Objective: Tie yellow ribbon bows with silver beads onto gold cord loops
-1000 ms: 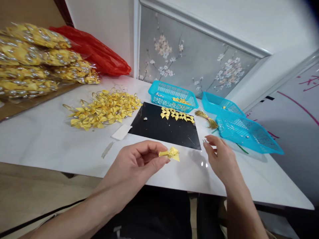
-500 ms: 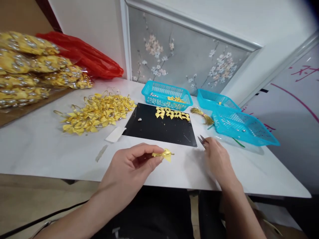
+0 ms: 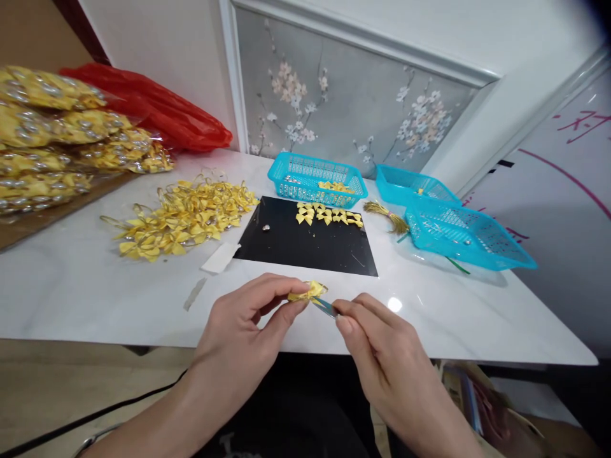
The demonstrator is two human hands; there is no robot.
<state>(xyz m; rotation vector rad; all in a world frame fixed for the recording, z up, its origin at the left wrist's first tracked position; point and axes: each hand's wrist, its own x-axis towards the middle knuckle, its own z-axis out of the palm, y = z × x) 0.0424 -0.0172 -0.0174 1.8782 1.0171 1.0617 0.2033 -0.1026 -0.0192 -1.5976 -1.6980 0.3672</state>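
Note:
My left hand (image 3: pixel 260 318) pinches a yellow ribbon bow (image 3: pixel 312 291) between thumb and fingertips, just above the table's front part. My right hand (image 3: pixel 384 340) is closed around a pair of small scissors (image 3: pixel 326 308). Their pointed blades reach left to the underside of the bow; whether they touch it I cannot make out. The handles are hidden inside the right hand. Beyond both hands, a black sheet (image 3: pixel 305 248) lies on the table with several yellow bows (image 3: pixel 327 215) in rows along its far edge and a small silvery bead (image 3: pixel 266 228) on its left.
A heap of yellow bows with loops (image 3: pixel 186 216) lies to the left. Behind it are bagged bows (image 3: pixel 52 133) and a red plastic bag (image 3: pixel 157 105). Blue baskets (image 3: pixel 317 166) stand at the back and right, near a bundle of golden ties (image 3: pixel 386 216). White paper (image 3: pixel 219 257) touches the sheet.
My right hand has come left with the scissors from beside the black sheet to the bow. My left hand has stayed nearly in place, still pinching the bow.

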